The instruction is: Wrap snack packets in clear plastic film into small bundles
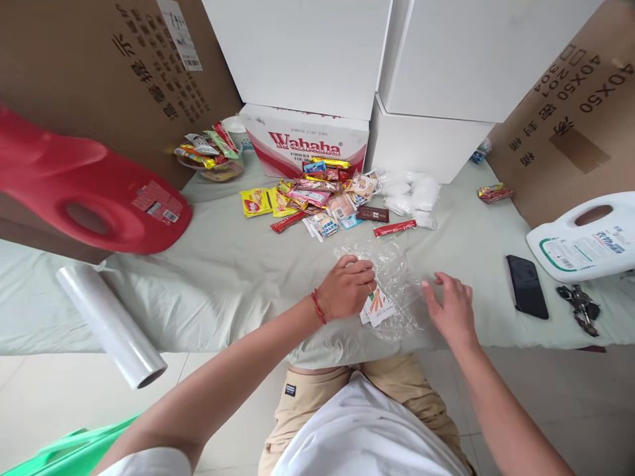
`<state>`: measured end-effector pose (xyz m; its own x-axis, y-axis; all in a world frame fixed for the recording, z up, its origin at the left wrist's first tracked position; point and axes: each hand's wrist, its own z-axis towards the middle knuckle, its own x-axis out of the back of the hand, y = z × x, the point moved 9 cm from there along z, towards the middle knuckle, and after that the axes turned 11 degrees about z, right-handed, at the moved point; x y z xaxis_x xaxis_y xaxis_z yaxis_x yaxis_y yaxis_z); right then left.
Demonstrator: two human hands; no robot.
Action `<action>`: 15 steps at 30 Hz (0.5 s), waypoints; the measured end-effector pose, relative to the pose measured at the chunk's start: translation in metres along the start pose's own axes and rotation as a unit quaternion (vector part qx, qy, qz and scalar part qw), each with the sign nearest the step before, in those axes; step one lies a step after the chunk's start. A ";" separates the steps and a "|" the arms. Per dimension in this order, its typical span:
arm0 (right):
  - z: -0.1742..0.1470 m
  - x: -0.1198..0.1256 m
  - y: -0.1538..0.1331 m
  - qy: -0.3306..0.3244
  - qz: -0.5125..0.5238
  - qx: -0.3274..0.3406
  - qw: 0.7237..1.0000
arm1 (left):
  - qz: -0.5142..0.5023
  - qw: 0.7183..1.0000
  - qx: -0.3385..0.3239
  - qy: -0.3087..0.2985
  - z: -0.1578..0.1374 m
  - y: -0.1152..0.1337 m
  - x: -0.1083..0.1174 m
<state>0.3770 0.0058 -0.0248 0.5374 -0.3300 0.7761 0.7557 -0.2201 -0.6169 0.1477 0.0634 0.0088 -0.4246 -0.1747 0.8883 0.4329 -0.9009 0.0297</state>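
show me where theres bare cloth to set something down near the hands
Bare cloth lies between the film roll and the left hand, and between the right hand and phone. Crowded around the snack pile.

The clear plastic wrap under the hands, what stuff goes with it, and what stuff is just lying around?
In use:
- left hand, pressing on the clear plastic wrap
- right hand, at the wrap's edge
- snack packet inside the wrap
- pile of snacks behind it
- roll of wrap

Lying about:
- phone
- keys
- white jug
- red jug
- Wahaha box
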 end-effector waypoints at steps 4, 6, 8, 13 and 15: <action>0.040 -0.039 -0.002 -0.097 0.040 -0.040 0.994 | -0.029 0.995 0.048 -0.088 0.001 -0.011 -0.036; 0.047 -0.054 -0.009 -0.143 0.126 -0.070 0.979 | -0.041 0.991 0.060 -0.113 0.004 -0.016 -0.046; 0.045 -0.064 -0.021 -0.180 0.237 -0.101 0.949 | -0.043 0.990 0.058 -0.121 0.007 -0.016 -0.049; 0.016 -0.071 -0.080 -0.230 0.362 -0.013 0.903 | -0.052 0.984 0.148 -0.086 0.006 -0.027 -0.043; 0.000 -0.078 -0.102 -0.253 0.304 0.060 0.917 | -0.120 0.964 0.231 -0.052 -0.005 -0.044 -0.044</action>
<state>0.2579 0.0544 -0.0229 0.9545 0.1170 0.2745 0.2790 -0.0240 -0.9600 0.1437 0.1088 -0.0339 -0.4861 0.0794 0.8703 0.6495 -0.6335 0.4206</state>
